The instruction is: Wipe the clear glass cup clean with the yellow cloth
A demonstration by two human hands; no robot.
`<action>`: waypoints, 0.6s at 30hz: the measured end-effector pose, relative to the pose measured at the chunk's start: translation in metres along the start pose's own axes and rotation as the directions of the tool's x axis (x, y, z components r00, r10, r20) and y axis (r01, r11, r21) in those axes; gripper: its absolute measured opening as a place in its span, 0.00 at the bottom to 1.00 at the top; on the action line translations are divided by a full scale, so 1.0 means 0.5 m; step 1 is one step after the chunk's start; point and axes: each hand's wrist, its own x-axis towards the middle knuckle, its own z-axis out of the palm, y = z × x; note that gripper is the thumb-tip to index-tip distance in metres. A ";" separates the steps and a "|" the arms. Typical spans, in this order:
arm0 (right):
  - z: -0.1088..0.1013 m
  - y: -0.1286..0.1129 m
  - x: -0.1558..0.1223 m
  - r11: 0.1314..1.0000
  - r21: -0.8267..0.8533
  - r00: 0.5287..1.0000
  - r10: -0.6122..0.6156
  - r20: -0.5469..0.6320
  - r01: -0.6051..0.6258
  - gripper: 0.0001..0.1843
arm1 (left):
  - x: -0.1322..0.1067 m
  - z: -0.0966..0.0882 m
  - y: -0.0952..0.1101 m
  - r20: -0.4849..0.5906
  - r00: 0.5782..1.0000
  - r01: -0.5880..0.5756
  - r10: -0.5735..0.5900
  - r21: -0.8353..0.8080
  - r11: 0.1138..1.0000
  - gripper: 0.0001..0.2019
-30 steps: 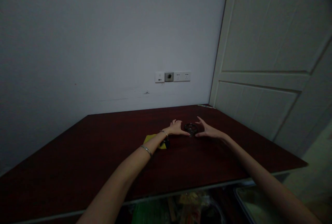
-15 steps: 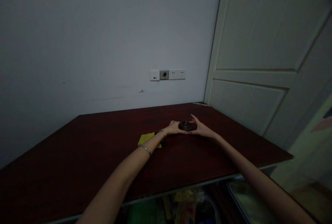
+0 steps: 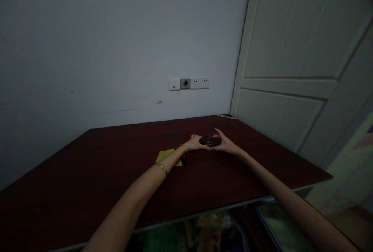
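Note:
A small dark round object (image 3: 208, 140), like a shallow glass dish, sits far out on the dark red table (image 3: 116, 174). My left hand (image 3: 196, 143) curls against its left side and my right hand (image 3: 225, 144) cups its right side, thumbs near its front edge. Both hands grip it between them. Two bracelets are on my left forearm. A yellow cloth (image 3: 167, 155) lies just under my left wrist, with a small dark thing partly hidden beside it.
A white wall with a row of sockets (image 3: 189, 83) stands behind the table. A white panelled door (image 3: 291, 88) flanks the table's right side. Under the front edge lie colourful bags (image 3: 186, 236) and a pale tray-like item (image 3: 279, 228).
A second ago my right hand was spread apart from the dish; both hands have since closed in on its sides. The view has shifted slightly.

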 end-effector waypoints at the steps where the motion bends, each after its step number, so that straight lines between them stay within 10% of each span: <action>1: 0.002 -0.003 0.005 1.000 0.006 1.000 -0.004 -0.005 0.004 0.58 | -0.003 -0.007 -0.002 -0.006 1.000 -0.005 0.005 -0.007 1.000 0.25; 9: 0.052 -0.083 0.090 0.996 0.031 0.996 -0.089 -0.011 0.089 0.58 | -0.067 -0.107 -0.054 -0.105 0.994 0.005 -0.012 -0.060 0.998 0.24; 18: 0.276 -0.214 0.210 0.958 0.202 0.968 -0.227 0.107 0.202 0.62 | -0.270 -0.243 -0.203 -0.106 0.990 0.063 -0.093 -0.255 0.965 0.27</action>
